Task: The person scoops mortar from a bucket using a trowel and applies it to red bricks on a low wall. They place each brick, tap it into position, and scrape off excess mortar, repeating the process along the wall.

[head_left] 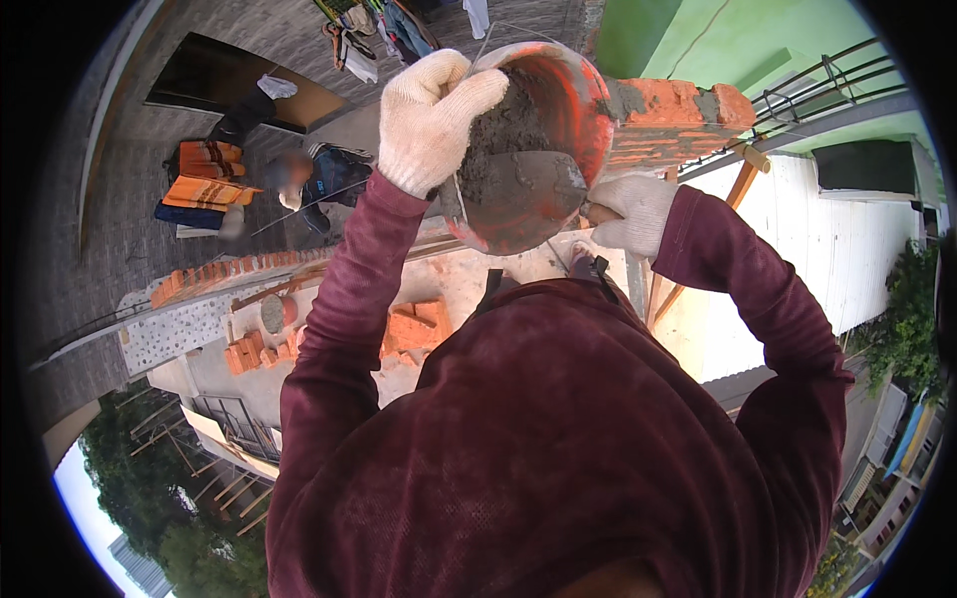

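Observation:
A red-orange bucket is tilted in front of me, with grey wet mortar inside. My left hand, in a white knit glove, is closed on the bucket's left rim. My right hand, gloved alike, wraps round the wooden handle of a trowel. The broad, mortar-smeared blade lies across the near part of the bucket's mouth. Just beyond the bucket to the right is a brick wall with grey mortar in its joints.
Steel reinforcing bars jut out at the upper right. Loose bricks and another mortar bucket sit below on the left, near a low brick row. Another person is at the left, beside an orange striped cloth.

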### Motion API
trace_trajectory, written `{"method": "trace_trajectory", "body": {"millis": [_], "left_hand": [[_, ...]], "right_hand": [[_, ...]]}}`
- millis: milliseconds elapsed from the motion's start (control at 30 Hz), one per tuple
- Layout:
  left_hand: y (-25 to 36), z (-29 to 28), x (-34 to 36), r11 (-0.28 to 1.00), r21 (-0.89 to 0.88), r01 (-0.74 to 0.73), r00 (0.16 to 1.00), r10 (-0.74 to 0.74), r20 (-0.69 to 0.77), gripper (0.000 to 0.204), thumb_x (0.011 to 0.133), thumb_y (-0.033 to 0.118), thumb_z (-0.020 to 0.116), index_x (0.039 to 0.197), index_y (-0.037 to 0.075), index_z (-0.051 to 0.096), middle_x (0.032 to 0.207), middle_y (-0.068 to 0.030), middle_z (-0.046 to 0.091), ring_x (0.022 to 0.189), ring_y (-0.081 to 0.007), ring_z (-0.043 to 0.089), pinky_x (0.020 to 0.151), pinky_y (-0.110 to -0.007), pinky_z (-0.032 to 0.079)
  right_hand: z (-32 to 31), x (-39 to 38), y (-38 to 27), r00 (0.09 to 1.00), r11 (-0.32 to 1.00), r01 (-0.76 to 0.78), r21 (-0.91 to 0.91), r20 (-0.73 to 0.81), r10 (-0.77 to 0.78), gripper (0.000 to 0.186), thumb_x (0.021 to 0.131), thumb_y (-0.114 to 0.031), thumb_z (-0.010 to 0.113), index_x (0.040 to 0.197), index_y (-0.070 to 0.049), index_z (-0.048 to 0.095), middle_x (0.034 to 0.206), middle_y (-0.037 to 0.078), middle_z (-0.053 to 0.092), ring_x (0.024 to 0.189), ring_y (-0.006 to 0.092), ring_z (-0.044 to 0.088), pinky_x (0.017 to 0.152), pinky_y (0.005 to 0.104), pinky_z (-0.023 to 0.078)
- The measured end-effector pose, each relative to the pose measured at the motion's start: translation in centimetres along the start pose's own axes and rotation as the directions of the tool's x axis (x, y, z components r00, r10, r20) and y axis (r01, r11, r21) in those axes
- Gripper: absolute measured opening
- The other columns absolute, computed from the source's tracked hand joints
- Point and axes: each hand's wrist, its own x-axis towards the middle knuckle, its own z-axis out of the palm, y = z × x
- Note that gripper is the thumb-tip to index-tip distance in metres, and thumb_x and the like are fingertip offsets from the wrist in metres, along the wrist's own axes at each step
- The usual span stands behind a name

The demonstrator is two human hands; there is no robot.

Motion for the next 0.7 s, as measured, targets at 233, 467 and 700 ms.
{"method": "trace_trajectory", "body": {"millis": [233,467,700], "left_hand": [[-1.2,2.6,-2.8,0.993,-0.066,0.1,0.985,-0.108,-0.134,0.028,0.089,0.021,0.077,0.074,0.002,0.062,0.065,0.004,0.05,0.064,-0.0052,0.044,0.056,-0.026,0.037],[-4.5,3.2,-3.6,0.912,-0.346,0.218,0.894,-0.329,-0.303,0.031,0.098,0.019,0.072,0.073,0.008,0.057,0.069,0.0075,0.05,0.065,-0.0019,0.04,0.057,-0.022,0.032],[-8.1,0.0,-6.9,0.887,-0.347,0.304,0.785,-0.44,-0.436,0.029,0.101,0.021,0.071,0.078,0.009,0.058,0.074,0.0061,0.056,0.065,-0.0021,0.044,0.058,-0.021,0.037]], "right_hand": [[1.1,-1.1,-1.4,0.987,0.76,-0.149,0.633,0.141,0.076,0.025,0.092,-0.022,0.059,0.099,0.002,0.063,0.057,0.004,0.055,0.039,0.0108,0.05,0.038,0.0252,0.043],[2.5,-4.7,7.6,0.981,0.115,-0.145,0.983,0.158,-0.113,0.056,0.089,-0.028,0.07,0.126,0.012,0.056,0.075,0.008,0.058,0.049,0.0094,0.051,0.037,0.0248,0.045],[-3.6,-12.0,17.5,0.994,0.355,-0.041,0.934,0.001,0.112,0.07,0.089,-0.037,0.075,0.13,0.013,0.05,0.07,0.004,0.057,0.048,0.011,0.053,0.038,0.0243,0.044]]}}
